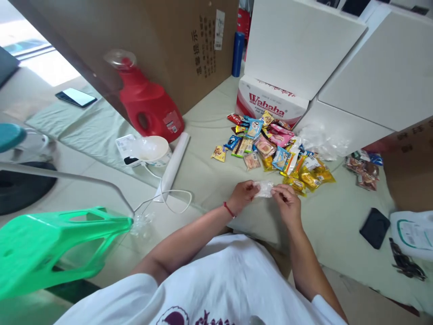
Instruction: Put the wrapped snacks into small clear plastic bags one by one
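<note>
A small clear plastic bag [263, 189] is stretched between my two hands, just above the pale green cloth. My left hand [244, 196], with a red cord at the wrist, pinches its left end. Fingers of my right hand [287, 201] pinch the right end. Beyond the hands lies a pile of wrapped snacks [265, 144] in blue, pink, yellow and red packets. Yellow snack packets [309, 177] sit closest to my right hand. Behind them rests a heap of clear plastic bags [324, 141].
A Wahaha carton [270, 101] stands behind the snacks, below white panels. Left are a red detergent jug [149, 106], a white tub [157, 151], a paper roll [174, 167] and a green stool [61, 243]. More packets [364, 169] and a black wallet-like item [375, 228] lie right.
</note>
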The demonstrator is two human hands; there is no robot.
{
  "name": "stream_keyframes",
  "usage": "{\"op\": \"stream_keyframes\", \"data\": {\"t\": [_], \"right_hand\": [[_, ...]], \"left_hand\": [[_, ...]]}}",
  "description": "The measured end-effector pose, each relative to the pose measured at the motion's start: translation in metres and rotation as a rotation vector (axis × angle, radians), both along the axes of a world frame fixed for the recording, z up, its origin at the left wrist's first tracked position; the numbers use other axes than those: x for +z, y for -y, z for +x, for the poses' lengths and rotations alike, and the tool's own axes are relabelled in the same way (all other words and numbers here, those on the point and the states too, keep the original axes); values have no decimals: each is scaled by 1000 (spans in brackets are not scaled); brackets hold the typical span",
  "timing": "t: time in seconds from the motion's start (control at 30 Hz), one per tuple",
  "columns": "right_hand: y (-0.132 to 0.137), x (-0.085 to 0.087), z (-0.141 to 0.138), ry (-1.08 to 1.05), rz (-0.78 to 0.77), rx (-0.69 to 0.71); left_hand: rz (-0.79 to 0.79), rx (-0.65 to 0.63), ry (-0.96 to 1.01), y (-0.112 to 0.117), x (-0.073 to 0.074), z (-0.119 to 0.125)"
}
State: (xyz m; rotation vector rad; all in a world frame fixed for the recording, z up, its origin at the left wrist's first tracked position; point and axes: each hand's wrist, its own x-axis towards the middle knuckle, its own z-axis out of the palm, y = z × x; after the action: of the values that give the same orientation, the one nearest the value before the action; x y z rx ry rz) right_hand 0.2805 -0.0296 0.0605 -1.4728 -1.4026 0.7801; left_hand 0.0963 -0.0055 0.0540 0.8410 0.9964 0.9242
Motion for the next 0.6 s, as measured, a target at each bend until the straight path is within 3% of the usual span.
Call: {"op": "stream_keyframes", "data": {"t": [0.1, 0.23, 0.37, 0.53, 0.6], "right_hand": [[5, -2, 12, -22, -5, -28], [9, -6, 12, -329, -185, -153], [6, -8, -4, -484, -380, -58], [12, -17, 1, -365, -310, -3], [19, -17, 9, -198, -213, -42]], "left_hand": [[0, 57, 28, 1, -7, -2], [115, 207, -82, 12, -7, -5], [282, 209, -169, 17, -3, -3], [27, 296, -38, 5, -9, -11], [-20, 300, -15, 1, -13, -15]]}}
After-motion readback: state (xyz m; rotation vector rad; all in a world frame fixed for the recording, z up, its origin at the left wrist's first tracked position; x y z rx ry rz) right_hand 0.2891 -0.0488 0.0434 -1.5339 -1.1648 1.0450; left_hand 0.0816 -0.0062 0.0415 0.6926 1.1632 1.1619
